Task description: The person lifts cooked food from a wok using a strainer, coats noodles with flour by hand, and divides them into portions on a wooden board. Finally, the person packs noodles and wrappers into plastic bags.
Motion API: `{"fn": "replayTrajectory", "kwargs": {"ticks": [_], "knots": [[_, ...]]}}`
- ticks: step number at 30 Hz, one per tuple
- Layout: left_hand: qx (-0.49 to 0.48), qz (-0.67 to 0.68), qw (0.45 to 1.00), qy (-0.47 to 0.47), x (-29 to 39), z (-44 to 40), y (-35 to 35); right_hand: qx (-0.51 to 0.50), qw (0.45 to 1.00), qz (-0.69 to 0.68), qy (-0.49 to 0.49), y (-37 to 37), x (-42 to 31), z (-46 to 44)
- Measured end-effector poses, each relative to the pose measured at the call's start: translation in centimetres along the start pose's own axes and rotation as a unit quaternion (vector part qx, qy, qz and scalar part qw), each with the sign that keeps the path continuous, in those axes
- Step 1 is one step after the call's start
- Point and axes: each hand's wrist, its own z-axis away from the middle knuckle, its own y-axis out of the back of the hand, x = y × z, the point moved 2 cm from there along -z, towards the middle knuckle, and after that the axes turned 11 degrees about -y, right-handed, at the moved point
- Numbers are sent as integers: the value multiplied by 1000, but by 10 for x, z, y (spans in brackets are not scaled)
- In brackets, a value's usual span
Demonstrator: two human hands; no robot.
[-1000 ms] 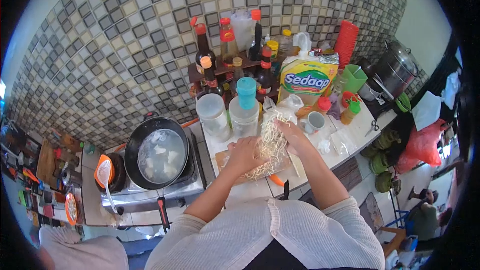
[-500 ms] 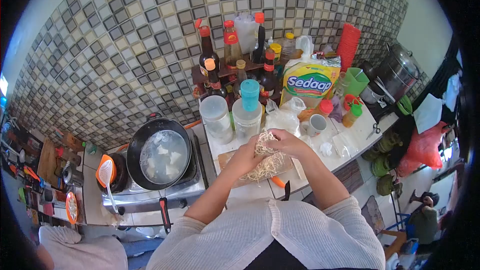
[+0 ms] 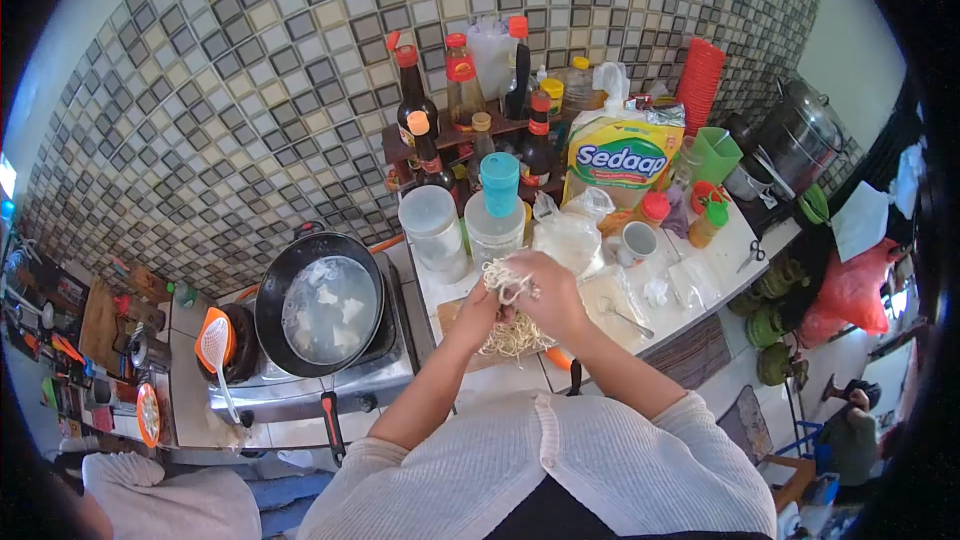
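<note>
Centrally, just in front of the wearer's light ribbed cardigan, a bundle of dry noodles is held up between the two bare hands. It is grasped at its upper side by the right hand, whose fingers are curled in, and it is braced from the other side by the left hand; how tightly the left fingers are closed cannot be told, since they are partly hidden. Beneath, more loose strands are spread on a brown board.

To the left, a black wok is set on the stove, with pale chunks immersed in cloudy liquid. Beyond the hands, two clear canisters are placed side by side, one topped by a teal cup. A mug is seen to the right, near a plastic bag. Farther back, a Sedaap pouch and sauce bottles are lined up before the tiled wall.
</note>
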Motion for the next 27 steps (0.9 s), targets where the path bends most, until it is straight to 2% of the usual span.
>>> {"fn": "replayTrajectory", "kwargs": {"ticks": [1, 2, 3, 4, 5, 6, 7, 8, 10, 11, 13, 14, 16, 17, 19, 23, 25, 27], "knots": [[27, 80, 996, 15, -1, 0, 0, -14, 998, 54, 19, 2, -16, 4], [29, 80, 996, 15, 0, 1, 2, -15, 998, 54, 21, -1, -16, 9], [-5, -161, 985, -58, 8, 4, 4, -3, 995, 75, 69, -4, -16, 14], [-39, -392, 910, -126, 14, 6, 4, 8, 988, 96, 117, -6, -17, 16], [-36, -392, 910, -126, 12, 6, 2, 7, 988, 96, 119, -5, -16, 16], [-7, -80, 996, -49, 7, 6, -2, -1, 989, 92, 120, -2, -13, 16], [22, 242, 969, 33, 3, 7, -6, -9, 989, 88, 121, -1, -12, 15], [23, 243, 969, 32, 4, 7, -6, -10, 989, 88, 122, 0, -11, 15], [74, 337, 932, 109, 17, 10, -10, 14, 982, 113, 154, 1, -12, 14], [73, 337, 932, 108, 20, 11, -8, 14, 981, 113, 154, 2, -12, 15], [-109, 476, 873, 15, 37, 12, -11, 6, 976, 137, 167, 3, -16, 18], [-109, 476, 873, 14, 41, 13, -14, 6, 976, 137, 167, 4, -20, 18], [-18, 354, 935, 18, 57, 20, -23, -26, 976, 130, 174, 2, -29, 22], [-17, 354, 935, 19, 55, 18, -25, -26, 976, 130, 173, -3, -30, 26], [33, 338, 939, 41, 49, 16, -26, -32, 989, 100, 101, -15, -27, 34], [81, 414, 905, 56, 44, 16, -23, -45, 983, 125, 129, -21, -20, 37], [107, 450, 886, 44, 33, 13, -21, -61, 992, 58, 92, -24, -7, 37], [120, 456, 881, 42, 24, 11, -17, -43, 990, 53, 126, -22, 0, 33]]}}
